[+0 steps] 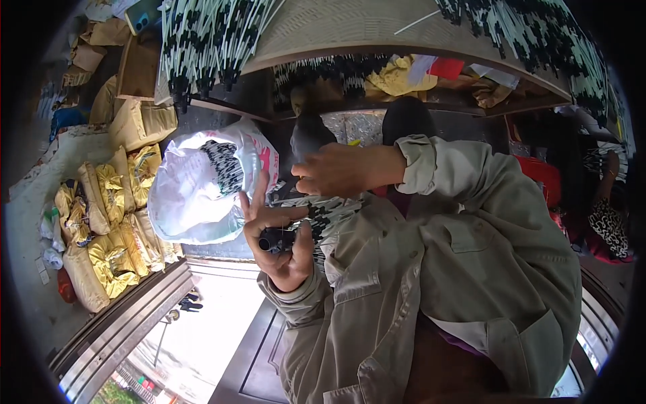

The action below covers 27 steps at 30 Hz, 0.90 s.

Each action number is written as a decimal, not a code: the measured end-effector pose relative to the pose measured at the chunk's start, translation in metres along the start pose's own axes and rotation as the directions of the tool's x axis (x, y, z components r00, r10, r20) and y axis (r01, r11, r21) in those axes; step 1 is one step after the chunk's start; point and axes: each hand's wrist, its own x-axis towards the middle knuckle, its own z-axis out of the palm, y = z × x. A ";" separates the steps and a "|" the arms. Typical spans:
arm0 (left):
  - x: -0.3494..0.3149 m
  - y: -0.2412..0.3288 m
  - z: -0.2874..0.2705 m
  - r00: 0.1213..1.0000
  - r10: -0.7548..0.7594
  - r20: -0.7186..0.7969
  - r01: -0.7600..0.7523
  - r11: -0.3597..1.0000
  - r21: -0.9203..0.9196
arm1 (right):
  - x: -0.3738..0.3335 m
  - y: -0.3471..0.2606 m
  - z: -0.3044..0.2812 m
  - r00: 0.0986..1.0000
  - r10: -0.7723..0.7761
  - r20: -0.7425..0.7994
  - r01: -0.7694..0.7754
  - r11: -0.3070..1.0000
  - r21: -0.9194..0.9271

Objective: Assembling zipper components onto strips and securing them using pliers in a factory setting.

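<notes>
My left hand [279,249] has its thumb and some fingers closed around a short black cylindrical piece [274,240] with a round end; another finger points up. Above and to the right, my right hand [346,170] has bent fingers pointing left. Whatever they hold, if anything, is hidden. Thin pale sticks with black ends [333,214] lie in a heap at my lap, beside and behind the left hand. Left of my hands, a white plastic bag [192,219] gapes open, with more black-and-pale sticks [224,167] inside it.
A wooden table [336,30] spans the top, bearing piles of similar sticks [208,40] at both ends. Gold and tan packets [111,249] and a cardboard box [141,124] stand at the left. A yellow bag [402,75] lies under the table. Another person's arm [607,178] shows far right.
</notes>
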 end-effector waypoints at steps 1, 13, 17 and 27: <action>-0.003 -0.004 0.004 0.999 -0.020 -0.026 0.014 0.979 -0.204 | 0.000 -0.001 -0.002 0.996 -0.012 -0.090 0.018 0.998 0.061; -0.003 0.006 0.019 0.972 -0.232 -0.037 0.207 0.921 -0.330 | -0.062 -0.010 -0.073 0.929 0.266 -0.257 -0.284 0.958 -0.034; 0.002 0.017 0.022 0.970 -0.243 -0.016 0.239 0.962 -0.130 | -0.054 -0.017 -0.111 0.940 0.060 -0.335 -0.206 0.885 -0.418; -0.005 0.012 0.036 0.977 -0.213 0.022 0.213 0.956 -0.201 | -0.038 0.017 -0.106 0.815 -0.302 -0.495 -0.296 0.517 -0.803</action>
